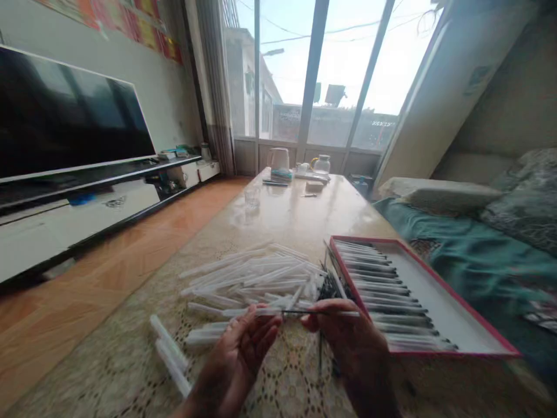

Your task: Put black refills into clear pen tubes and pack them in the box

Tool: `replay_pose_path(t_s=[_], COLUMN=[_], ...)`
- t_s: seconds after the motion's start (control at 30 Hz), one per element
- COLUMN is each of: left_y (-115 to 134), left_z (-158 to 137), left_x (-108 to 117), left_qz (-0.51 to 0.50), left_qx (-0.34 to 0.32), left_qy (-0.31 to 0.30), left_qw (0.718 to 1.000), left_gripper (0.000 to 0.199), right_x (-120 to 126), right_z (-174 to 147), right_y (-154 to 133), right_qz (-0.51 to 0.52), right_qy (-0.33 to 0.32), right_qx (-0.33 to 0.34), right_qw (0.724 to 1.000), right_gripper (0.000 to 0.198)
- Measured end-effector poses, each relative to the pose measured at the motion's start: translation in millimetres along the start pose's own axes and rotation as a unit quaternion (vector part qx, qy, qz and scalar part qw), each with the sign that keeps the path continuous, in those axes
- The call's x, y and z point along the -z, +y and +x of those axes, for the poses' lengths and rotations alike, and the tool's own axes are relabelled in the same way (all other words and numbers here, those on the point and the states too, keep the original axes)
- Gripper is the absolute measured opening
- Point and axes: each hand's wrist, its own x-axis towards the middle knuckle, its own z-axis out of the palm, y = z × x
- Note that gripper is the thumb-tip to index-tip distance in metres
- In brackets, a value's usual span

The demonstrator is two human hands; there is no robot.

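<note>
My left hand (246, 348) pinches a translucent plastic tube (231, 313) between thumb and fingers. In my right hand (350, 342) is a thin dark stick (296, 312) with a pale end sticking out to the right. The stick's left tip meets the tube's right end; whether it is inside, I cannot tell. A heap of similar tubes (252, 273) lies just beyond my hands. Beside it is a pile of dark sticks (333, 284), partly hidden by my right hand. A red-rimmed tray (456, 290) at the right holds a row of dark-tipped tubes (385, 278).
Several loose tubes (169, 345) lie at the left on the patterned tablecloth (108, 360). Farther along stand a drinking glass (252, 198), a glass pitcher (322, 165) and a small box (314, 186). A sofa with a teal cover (461, 244) borders the table's right side.
</note>
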Motion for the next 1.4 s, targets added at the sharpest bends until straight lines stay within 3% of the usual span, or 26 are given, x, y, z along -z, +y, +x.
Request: replay_pose_path(t_s=[0.2,0.4,0.63,1.0,1.07,1.13,1.3,1.4], left_y=[-4.6,-5.9,4.2,-7.7,-8.8,-9.0,-7.1,-6.5], left_z=[3.8,3.2,0.5,2.2,2.4,2.7,3.2,1.8], left_x=[4.4,6.9,0.6,7.6,7.9,7.3,6.0,6.9], left_qz=[0.01,-0.001,-0.038,0.066,0.085,0.095,0.103,0.108], left_qx=[-0.012,0.009,-0.008,-0.017,-0.017,-0.018,-0.018,-0.016], left_qy=[-0.032,-0.059,-0.048,-0.101,-0.096,-0.086,-0.087,-0.092], left_qw=[0.999,0.998,0.998,0.993,0.992,0.992,0.991,0.99], left_gripper=[0.014,0.015,0.022,0.008,0.009,0.01,0.01,0.01], right_x=[-7.1,-6.1,7.7,2.1,3.0,4.4,4.3,1.8], right_z=[1.6,6.1,12.4,10.4,10.3,9.8,7.4,6.3], right_y=[3.5,14.5,39.3,41.1,41.5,41.1,35.0,30.7], right_qz=[-0.002,-0.128,-0.394,-0.492,-0.473,-0.418,-0.171,-0.021], right_qy=[0.03,-0.059,-0.141,-0.188,-0.186,-0.176,-0.138,-0.124], right_qx=[-0.02,0.033,0.009,-0.044,-0.044,-0.038,-0.09,-0.145], right_qw=[0.999,0.99,0.908,0.849,0.86,0.89,0.971,0.981], right_gripper=[0.007,0.015,0.016,0.022,0.022,0.019,0.006,0.017])
